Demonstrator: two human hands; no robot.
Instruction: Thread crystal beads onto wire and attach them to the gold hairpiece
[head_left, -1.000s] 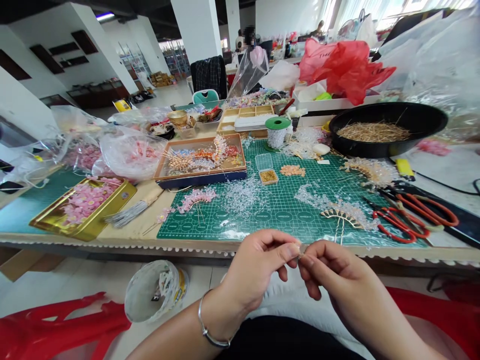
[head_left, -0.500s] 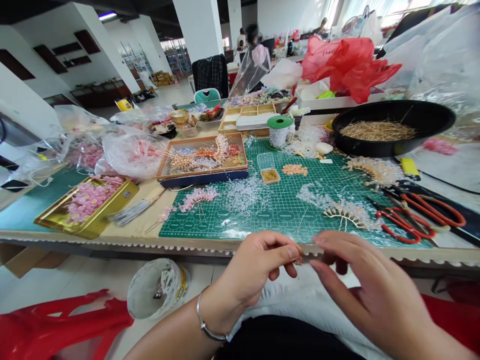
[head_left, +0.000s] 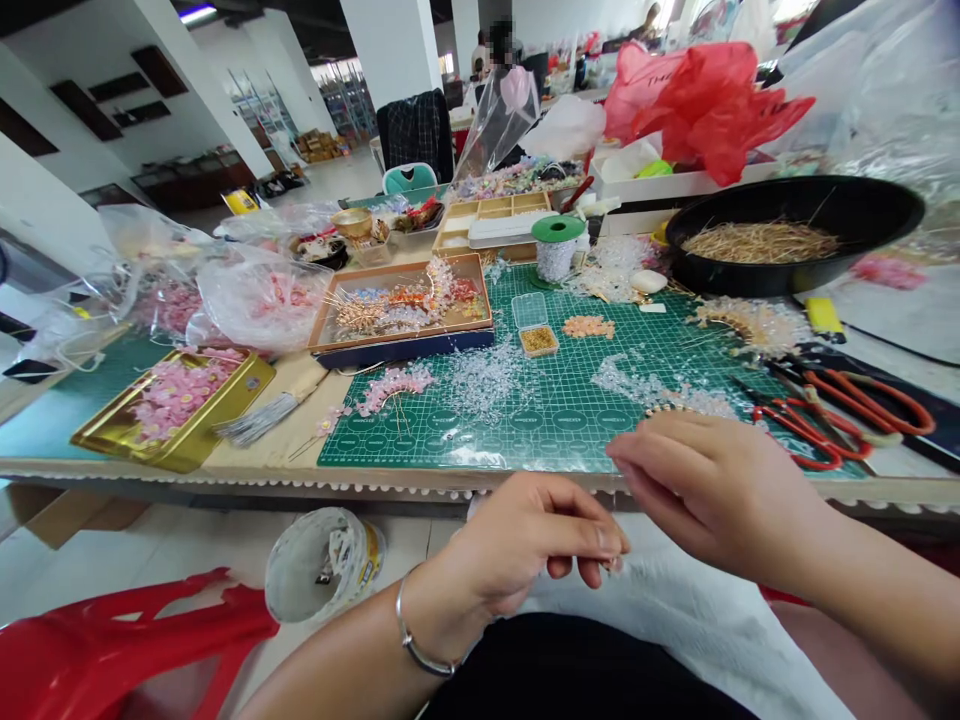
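Note:
My left hand [head_left: 525, 545], with a silver bangle at the wrist, hangs over my lap below the table edge, thumb and fingers pinched on a tiny piece I cannot make out. My right hand [head_left: 712, 485] reaches over the front edge of the green cutting mat [head_left: 555, 410], fingers loosely extended, covering the gold comb-shaped hair ornament [head_left: 664, 408] of which only a beaded edge shows. Clear bead sprigs [head_left: 487, 375] and a pink beaded hairpin [head_left: 390, 385] lie on the mat to the left.
Red-handled scissors [head_left: 832, 420] lie right of my hand. A tray of ornaments [head_left: 405, 310], a small bead box [head_left: 536, 338], a wire spool [head_left: 556, 250], a black pan of straw-like pins [head_left: 787, 240], a gold tin of pink flowers [head_left: 176, 400] and plastic bags crowd the table. A tub [head_left: 322, 560] sits on the floor.
My hands, pinched together a second ago, have parted. The right hand moved up and forward onto the mat over the gold comb; the left dropped slightly, still pinching.

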